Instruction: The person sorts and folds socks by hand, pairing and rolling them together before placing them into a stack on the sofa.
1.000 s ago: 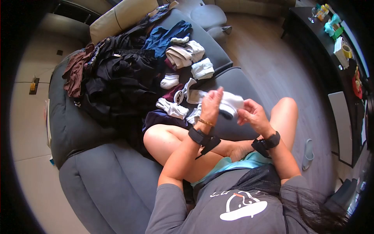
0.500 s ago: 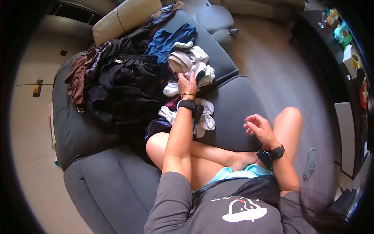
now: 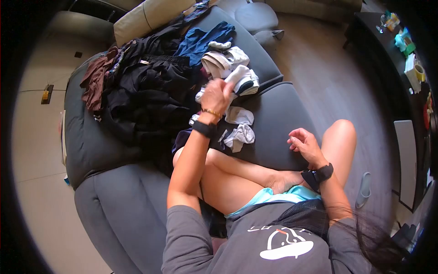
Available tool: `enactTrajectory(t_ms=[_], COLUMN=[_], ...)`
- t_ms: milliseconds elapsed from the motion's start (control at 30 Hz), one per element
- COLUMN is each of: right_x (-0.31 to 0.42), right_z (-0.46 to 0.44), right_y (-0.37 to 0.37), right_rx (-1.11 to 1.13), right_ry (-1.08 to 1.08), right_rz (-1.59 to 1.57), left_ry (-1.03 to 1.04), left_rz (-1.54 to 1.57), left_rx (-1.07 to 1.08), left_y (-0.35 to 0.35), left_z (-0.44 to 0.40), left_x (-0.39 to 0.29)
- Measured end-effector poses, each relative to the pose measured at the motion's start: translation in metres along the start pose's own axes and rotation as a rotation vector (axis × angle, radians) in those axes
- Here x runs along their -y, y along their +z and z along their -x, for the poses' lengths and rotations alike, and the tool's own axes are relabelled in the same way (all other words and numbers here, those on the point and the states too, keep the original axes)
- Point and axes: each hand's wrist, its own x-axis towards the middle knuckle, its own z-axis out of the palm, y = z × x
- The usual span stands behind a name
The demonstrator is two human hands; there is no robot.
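Observation:
Over the sock pile is my left hand [image 3: 216, 97], its fingers blurred and partly turned away; whether they hold anything is unclear. Just right of it lies a white sock bundle with a dark part [image 3: 245, 81], beside beige folded socks [image 3: 216, 64]. Loose white socks [image 3: 239, 137] rest on the grey seat nearer my legs, with another pale sock [image 3: 239, 115] above them. My right hand [image 3: 303, 142] hovers above the seat near my knee, fingers loosely curled and apart, holding nothing.
Black clothes [image 3: 150, 91] spread over the sofa at left, with a brown garment [image 3: 98, 82] beside them and a blue garment [image 3: 203, 41] behind the socks. A grey slipper [image 3: 363, 190] is on the floor at right. A dark cabinet [image 3: 374, 50] stands beyond.
The white sock bundle has gone from between my hands to the pile. My left hand reached out to the pile, then drew slightly back from the bundle. My right hand let go and lowered.

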Motion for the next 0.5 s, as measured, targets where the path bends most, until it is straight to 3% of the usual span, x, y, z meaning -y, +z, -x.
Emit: enactTrajectory(t_ms=[100, 133, 167, 267, 333, 367, 433, 500], right_x=[0.005, 0.005, 0.002, -0.003, -0.004, -0.005, -0.005, 0.002], right_z=[0.001, 0.002, 0.002, 0.007, 0.013, 0.015, 0.016, 0.02], right_y=[0.009, 0.012, 0.016, 0.026, 0.032, 0.034, 0.035, 0.037], right_rx=[0.018, 0.023, 0.053, 0.098, 0.111, 0.113, 0.132, 0.124], right_ry=[-0.011, -0.019, -0.038, -0.048, -0.06, -0.065, -0.051, -0.061], right_rz=[0.021, 0.024, 0.027, 0.05, 0.077, 0.081, 0.11, 0.117], left_ry=[-0.003, 0.041, 0.038, 0.094, 0.05, 0.049, -0.113, -0.064], left_rz=[-0.22, -0.341, -0.374, -0.444, -0.327, -0.326, -0.049, -0.01], left_rx=[0.671, 0.61, 0.697, 0.511, 0.698, 0.692, 0.549, 0.369], left_y=[-0.01, 0.013, 0.012, 0.059, 0.062, 0.061, 0.063, 0.07], left_z=[0.047, 0.075, 0.087, 0.114, 0.099, 0.095, 0.087, 0.077], left_x=[-0.032, -0.026, -0.039, -0.024, -0.023, -0.022, -0.018, 0.0])
